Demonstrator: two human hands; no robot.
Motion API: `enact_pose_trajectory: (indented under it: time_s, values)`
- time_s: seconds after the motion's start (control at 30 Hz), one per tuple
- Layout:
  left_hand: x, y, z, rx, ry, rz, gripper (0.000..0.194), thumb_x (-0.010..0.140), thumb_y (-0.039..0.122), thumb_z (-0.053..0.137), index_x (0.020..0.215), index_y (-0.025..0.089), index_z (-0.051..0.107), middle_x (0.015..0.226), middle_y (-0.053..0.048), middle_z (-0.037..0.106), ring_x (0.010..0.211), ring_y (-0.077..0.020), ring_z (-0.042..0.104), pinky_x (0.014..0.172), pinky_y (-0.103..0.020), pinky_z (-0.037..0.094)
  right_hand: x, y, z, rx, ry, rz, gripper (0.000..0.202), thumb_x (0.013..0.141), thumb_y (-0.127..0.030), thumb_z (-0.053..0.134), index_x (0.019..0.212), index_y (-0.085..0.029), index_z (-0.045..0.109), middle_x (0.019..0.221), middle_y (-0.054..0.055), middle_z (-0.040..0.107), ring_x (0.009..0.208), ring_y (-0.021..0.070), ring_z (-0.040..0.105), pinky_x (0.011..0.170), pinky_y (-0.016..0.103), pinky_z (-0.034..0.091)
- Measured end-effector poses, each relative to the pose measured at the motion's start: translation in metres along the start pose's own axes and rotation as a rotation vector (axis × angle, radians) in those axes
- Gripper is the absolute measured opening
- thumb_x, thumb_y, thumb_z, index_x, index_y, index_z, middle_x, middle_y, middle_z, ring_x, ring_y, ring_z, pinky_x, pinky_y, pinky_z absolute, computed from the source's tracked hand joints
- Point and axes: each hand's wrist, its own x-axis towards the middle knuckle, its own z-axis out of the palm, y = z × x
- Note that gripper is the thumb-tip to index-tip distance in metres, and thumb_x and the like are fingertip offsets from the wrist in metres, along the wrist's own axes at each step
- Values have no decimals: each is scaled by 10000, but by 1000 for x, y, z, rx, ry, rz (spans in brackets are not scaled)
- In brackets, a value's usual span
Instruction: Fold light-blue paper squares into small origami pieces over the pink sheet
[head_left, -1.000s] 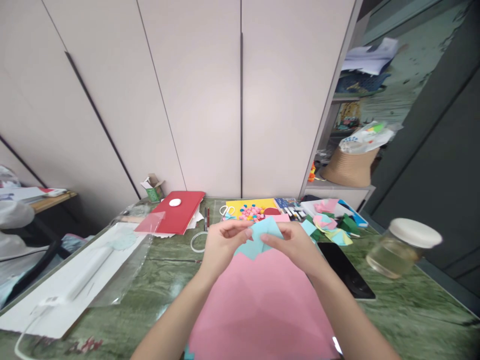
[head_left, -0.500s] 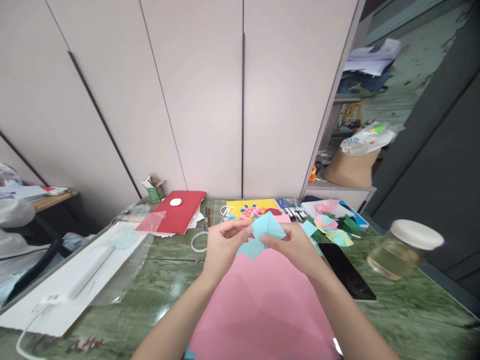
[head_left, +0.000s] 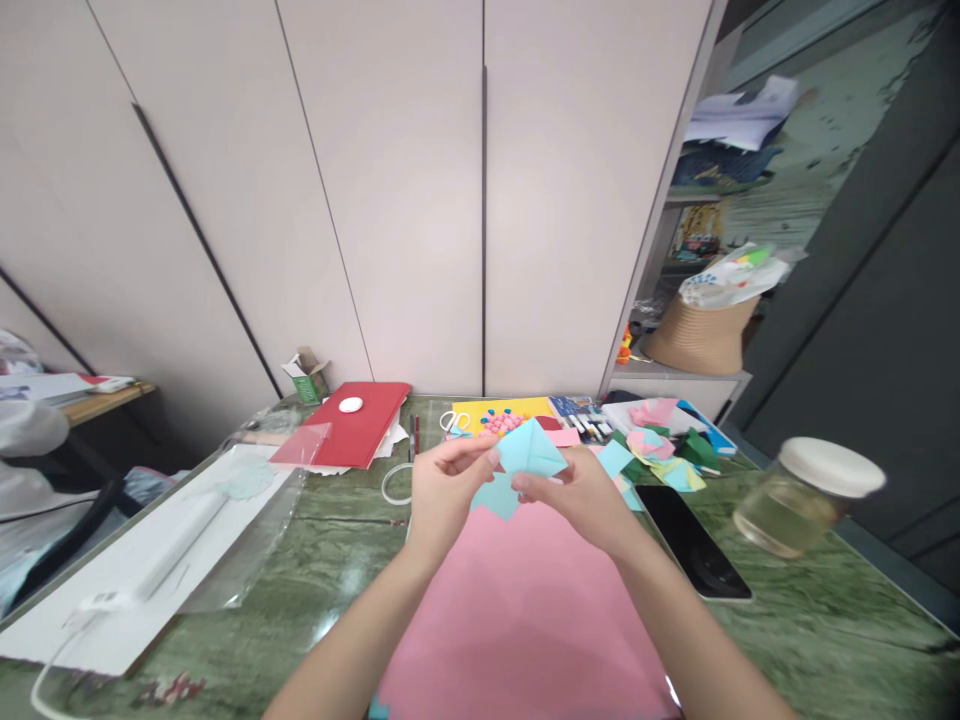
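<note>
A light-blue folded paper [head_left: 531, 447] is held up between my two hands, with a crease running down from its top corner. My left hand [head_left: 450, 480] pinches its left corner between thumb and fingers. On the other side, my right hand [head_left: 574, 495] grips the lower right edge, thumb in front and fingers behind, partly hidden. Just below the folded piece shows another light-blue paper [head_left: 496, 497], over the far edge of a large pink sheet [head_left: 525, 620] that lies under my forearms.
Folded coloured papers [head_left: 664, 455] lie at the back right, near a black phone [head_left: 694, 540] and a lidded jar [head_left: 806, 500]. White scissors [head_left: 454, 422] and pink pompoms [head_left: 502, 422] sit behind my hands. A red folder [head_left: 360, 425] and a white lamp [head_left: 180, 545] are leftward.
The folded light-blue paper has turned slightly and shifted a little to the left in my fingers. Both hands keep their pinch on it.
</note>
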Motion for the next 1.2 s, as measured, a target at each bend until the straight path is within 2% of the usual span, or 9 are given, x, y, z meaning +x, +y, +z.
enact_pose_trajectory:
  time_s: [0.07,0.23,0.37,0.47,0.67,0.83,1.03,1.2]
  values:
    - [1,-1,0,-5,5,3,111,661,192,682,766,172,714,673,-15,694,552,-99,600,525,-197,484,0,-1,1,-13,20,-4,152,740,-270,591,628,-174,626,656,16,637,593,138,562,565,250,471]
    - [1,-4,0,-37,10,-3,121,663,207,690,776,167,706,684,-14,693,554,-93,597,525,-191,480,-1,2,2,-19,15,-16,149,770,-285,565,712,-175,646,694,18,644,635,143,562,596,258,476]
    - [1,-4,-1,-65,16,-2,118,670,211,689,780,173,704,616,3,677,560,-90,595,530,-181,476,0,7,0,-155,-26,-19,232,775,-325,566,629,-162,645,634,23,642,632,159,573,628,275,452]
    - [1,-3,-1,-75,21,-2,109,669,207,691,772,174,703,602,7,672,556,-87,594,528,-178,474,0,8,1,-204,3,-25,266,779,-330,563,575,-164,610,618,15,635,625,157,567,627,272,435]
    - [0,-3,0,-102,31,7,114,669,202,689,779,175,700,612,5,673,558,-88,598,541,-184,479,-3,1,4,-239,59,-88,192,791,-269,542,645,-169,614,674,-3,627,657,145,549,657,260,421]
    - [1,-3,-1,-88,25,10,124,668,202,686,787,169,698,612,1,670,561,-90,597,530,-181,473,-1,3,4,-256,25,-75,157,782,-266,553,689,-168,632,664,-9,613,650,145,539,631,257,412]
    - [0,-4,-1,-109,10,23,102,671,194,681,768,165,690,587,5,653,550,-91,589,540,-189,472,-2,4,4,-273,78,-91,131,767,-267,572,696,-165,615,670,-6,598,652,147,529,636,265,417]
    - [1,-5,-1,-101,5,38,100,670,192,677,767,166,675,591,8,646,559,-94,586,549,-192,467,-2,4,1,-248,6,-40,115,761,-282,583,752,-178,632,717,4,629,674,159,553,662,285,437]
